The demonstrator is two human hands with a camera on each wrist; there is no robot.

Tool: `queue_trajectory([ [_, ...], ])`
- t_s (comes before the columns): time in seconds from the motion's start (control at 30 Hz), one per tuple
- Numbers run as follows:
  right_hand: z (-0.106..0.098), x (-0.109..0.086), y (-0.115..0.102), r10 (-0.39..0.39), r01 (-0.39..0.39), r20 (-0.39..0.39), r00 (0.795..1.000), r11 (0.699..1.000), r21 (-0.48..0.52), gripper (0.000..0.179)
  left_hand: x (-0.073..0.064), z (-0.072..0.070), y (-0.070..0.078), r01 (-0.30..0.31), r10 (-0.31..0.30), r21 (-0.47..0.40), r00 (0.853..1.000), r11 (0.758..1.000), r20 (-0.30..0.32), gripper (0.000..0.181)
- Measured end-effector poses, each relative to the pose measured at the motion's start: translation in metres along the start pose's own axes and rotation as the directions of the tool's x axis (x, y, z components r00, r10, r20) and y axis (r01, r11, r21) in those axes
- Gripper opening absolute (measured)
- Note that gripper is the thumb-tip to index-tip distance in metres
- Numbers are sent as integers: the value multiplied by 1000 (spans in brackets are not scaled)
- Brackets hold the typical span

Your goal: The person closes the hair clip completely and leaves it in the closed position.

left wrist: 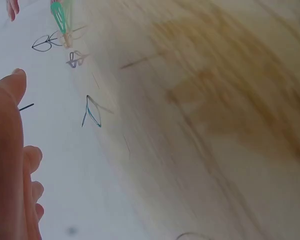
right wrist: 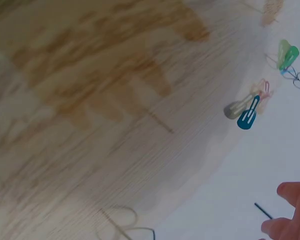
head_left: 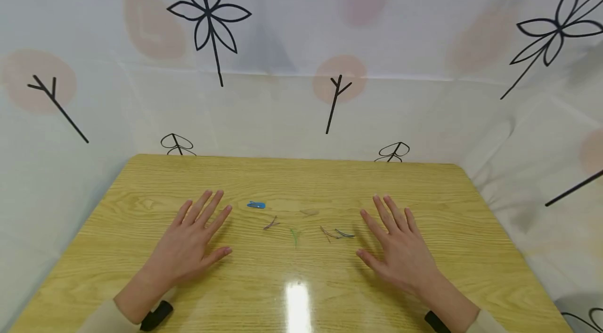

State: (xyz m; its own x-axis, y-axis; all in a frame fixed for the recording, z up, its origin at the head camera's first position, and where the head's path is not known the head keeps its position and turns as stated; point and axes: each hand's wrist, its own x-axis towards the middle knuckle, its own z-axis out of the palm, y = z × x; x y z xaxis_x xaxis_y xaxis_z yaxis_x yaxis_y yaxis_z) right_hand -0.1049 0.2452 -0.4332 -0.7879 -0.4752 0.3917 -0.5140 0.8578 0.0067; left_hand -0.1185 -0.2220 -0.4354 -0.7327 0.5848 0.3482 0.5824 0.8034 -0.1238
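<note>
My left hand [head_left: 186, 244] is spread palm down over the left of the wooden table, its fingers straight and holding nothing. To the right of its fingertips lies a small blue hair clip [head_left: 256, 205]. On the other side, my right hand [head_left: 400, 249] is likewise spread and holds nothing. Nearest its thumb and index finger is a dark, thin forked piece [head_left: 345, 234], beside an orange-brown one [head_left: 327, 234]. Between the hands also lie a purplish forked piece [head_left: 271, 223], a thin green piece [head_left: 295, 237] and a pale tan piece [head_left: 309, 212]. Their exact kind is too small to tell.
The wooden table [head_left: 292, 181] has a bright light reflection near its front. White cloth [head_left: 282, 113] printed with dark plant outlines hangs behind it and at both sides. Both wrist views are blurred and doubled. Black straps [head_left: 157, 316] show at the wrists.
</note>
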Motion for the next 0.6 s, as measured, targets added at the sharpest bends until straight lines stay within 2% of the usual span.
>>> queue_trajectory([
  [0.33, 1, 0, -2, 11, -11, 28, 1000, 1000, 22, 68, 2, -1, 6, -3, 3, -26, 1000, 1000, 16, 77],
  [0.6, 6, 3, -6, 47, -53, 72, 996, 995, 84, 61, 4, 5, 11, 4, -3, -82, 1000, 997, 19, 71],
])
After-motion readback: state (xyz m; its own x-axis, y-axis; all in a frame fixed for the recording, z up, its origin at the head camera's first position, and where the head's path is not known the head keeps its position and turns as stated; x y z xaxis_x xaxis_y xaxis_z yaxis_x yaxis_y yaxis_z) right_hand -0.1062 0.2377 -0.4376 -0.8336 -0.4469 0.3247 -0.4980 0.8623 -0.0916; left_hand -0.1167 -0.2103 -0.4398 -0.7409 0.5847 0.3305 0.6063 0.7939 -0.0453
